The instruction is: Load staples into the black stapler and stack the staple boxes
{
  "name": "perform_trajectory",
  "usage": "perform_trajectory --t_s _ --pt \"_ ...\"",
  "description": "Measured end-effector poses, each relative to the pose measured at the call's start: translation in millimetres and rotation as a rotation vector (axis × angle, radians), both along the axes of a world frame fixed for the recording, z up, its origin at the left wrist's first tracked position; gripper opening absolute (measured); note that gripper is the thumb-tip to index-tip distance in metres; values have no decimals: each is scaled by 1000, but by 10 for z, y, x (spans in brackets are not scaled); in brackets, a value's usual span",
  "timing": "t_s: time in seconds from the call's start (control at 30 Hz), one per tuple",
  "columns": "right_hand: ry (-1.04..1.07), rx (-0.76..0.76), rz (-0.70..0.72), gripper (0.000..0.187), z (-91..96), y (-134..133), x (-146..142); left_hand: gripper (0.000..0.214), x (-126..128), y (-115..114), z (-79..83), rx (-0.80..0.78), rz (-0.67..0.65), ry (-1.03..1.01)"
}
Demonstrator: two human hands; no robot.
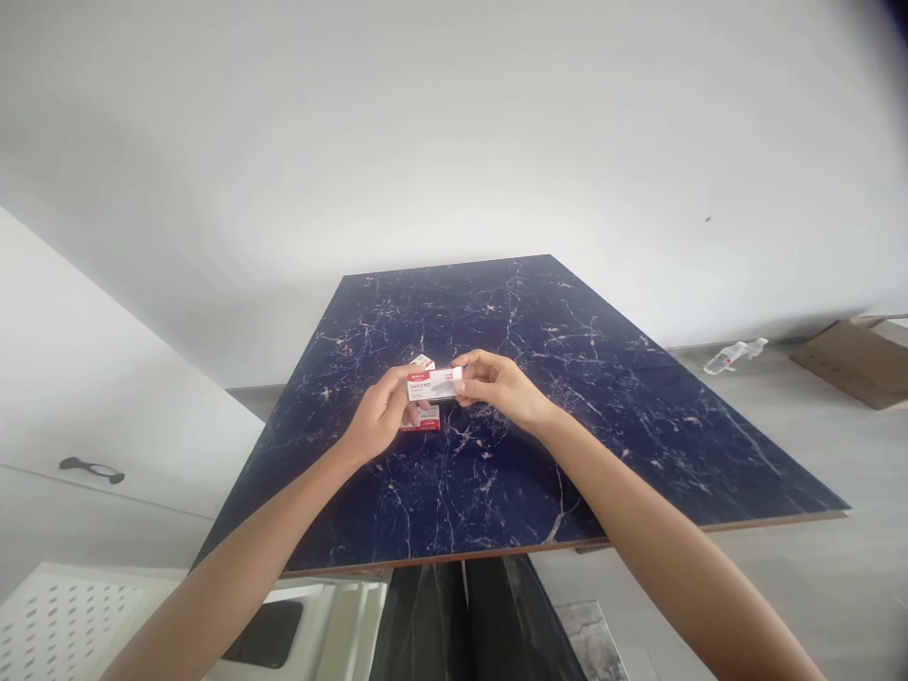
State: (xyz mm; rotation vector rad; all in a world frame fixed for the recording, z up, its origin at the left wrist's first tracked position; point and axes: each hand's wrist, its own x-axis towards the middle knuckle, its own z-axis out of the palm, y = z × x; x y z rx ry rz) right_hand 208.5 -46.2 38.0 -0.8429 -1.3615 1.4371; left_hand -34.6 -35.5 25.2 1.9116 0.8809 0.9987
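Observation:
My left hand (384,409) is closed on the left end of a small white and red carton (424,385), held level above the table. My right hand (500,386) pinches a white piece at the carton's right end between thumb and fingers; I cannot tell if this is a flap or something inside. Another red and white carton (429,419) lies on the table below, partly covered by my left fingers. Just behind the held carton, a further white and red piece (424,361) shows, mostly hidden.
The dark blue marble-patterned table (482,501) has its far edge by a white wall. A clear plastic bottle (734,357) and a cardboard box (855,361) are on the floor to the right. At the left stands a white cabinet with a dark handle (92,469).

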Motion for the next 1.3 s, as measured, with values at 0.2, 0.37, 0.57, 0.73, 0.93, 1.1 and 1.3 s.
perform_trajectory --t_s 0.2,0.37,0.57,0.73,0.93,1.1,1.3 --pt "95 -81 78 39 36 -28 30 40 43 -48 9 4 -19 -64" --pt "89 -100 69 40 53 -32 38 37 23 -9 1 19 1 -88" --pt "90 -115 62 40 46 -34 13 39 17 -14 -20 73 -11 -76" --pt "91 -118 54 40 63 -43 9 38 13 -42 -20 133 15 -50" --pt "96 -99 89 43 40 -15 22 37 3 -56 -21 207 4 -7" --pt "65 -80 257 44 0 1 59 36 21 -96 -14 211 -46 53" --pt "-154 -57 384 44 75 -24 122 42 -119 45 143 153 -147 177"
